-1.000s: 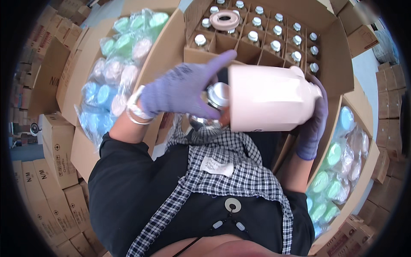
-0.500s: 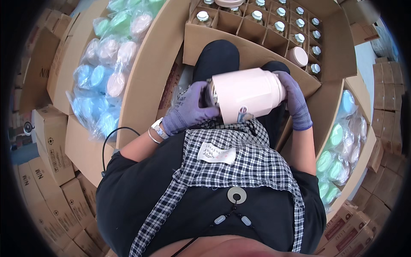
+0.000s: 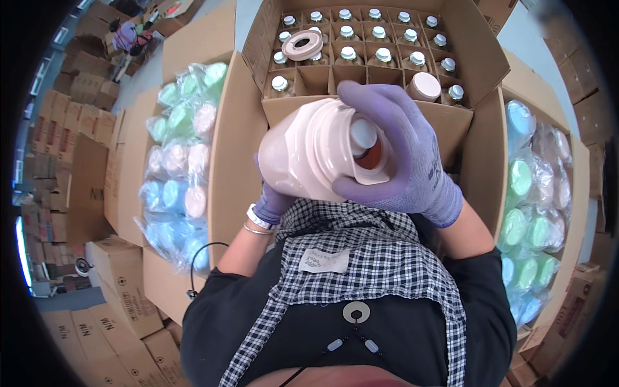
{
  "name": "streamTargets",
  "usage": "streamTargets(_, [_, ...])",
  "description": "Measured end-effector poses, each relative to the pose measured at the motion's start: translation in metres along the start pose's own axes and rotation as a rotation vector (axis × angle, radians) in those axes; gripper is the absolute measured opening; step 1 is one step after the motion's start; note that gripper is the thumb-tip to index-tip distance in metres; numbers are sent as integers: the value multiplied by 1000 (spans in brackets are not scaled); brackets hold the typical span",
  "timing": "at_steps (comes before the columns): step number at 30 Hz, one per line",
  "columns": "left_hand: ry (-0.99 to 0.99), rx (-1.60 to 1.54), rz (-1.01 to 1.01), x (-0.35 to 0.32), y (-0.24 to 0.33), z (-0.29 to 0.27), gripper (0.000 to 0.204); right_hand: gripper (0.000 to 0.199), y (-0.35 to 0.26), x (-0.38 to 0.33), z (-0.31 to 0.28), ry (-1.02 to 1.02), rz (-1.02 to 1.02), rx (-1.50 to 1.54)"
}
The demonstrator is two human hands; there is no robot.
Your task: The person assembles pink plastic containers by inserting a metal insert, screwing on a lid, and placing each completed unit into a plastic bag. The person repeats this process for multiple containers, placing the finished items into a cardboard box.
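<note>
A pale pink thermos jug body (image 3: 290, 148) lies tilted in front of my chest, with its open neck turned to the right and up. Inside the neck a white cap (image 3: 363, 135) shows, with something reddish-brown beside it. My right hand (image 3: 412, 158), in a purple glove, is closed around the rim of the neck, fingers over the top and thumb below. My left hand (image 3: 276, 201), also gloved, holds the body from beneath at its left end; most of its fingers are hidden behind it.
Ahead stands a divided carton (image 3: 367, 106) of bottles with white caps; a pink ring (image 3: 303, 45) and a pink round piece (image 3: 424, 86) rest in it. Cartons of bagged blue, green and pink pieces flank me, left (image 3: 174, 158) and right (image 3: 529, 187). Another person (image 3: 129, 37) sits far left.
The jug body has swung so its neck faces up toward me. My right hand has moved over the neck's rim, and my left hand has gone underneath. The view has shifted, showing more of the carton ahead.
</note>
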State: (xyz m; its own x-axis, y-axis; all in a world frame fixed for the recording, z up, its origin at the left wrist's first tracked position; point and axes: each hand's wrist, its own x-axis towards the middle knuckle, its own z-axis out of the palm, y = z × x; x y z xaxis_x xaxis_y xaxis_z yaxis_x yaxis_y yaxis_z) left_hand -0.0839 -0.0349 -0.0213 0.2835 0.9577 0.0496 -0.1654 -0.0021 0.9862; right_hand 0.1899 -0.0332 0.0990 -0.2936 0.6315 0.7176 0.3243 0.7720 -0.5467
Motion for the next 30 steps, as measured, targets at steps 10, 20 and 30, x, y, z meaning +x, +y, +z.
streamTargets(10, [-108, 575, 181, 12, 27, 20, 100, 94, -1, 4, 6, 45, 153, 34])
streamTargets(20, [-227, 351, -44, 14, -10, 11, 114, 79, 13, 6, 12, -28, 28, 115])
streamTargets(30, [-434, 168, -159, 21, -27, 7, 106, 84, 22, 9, 4, -168, -52, 218])
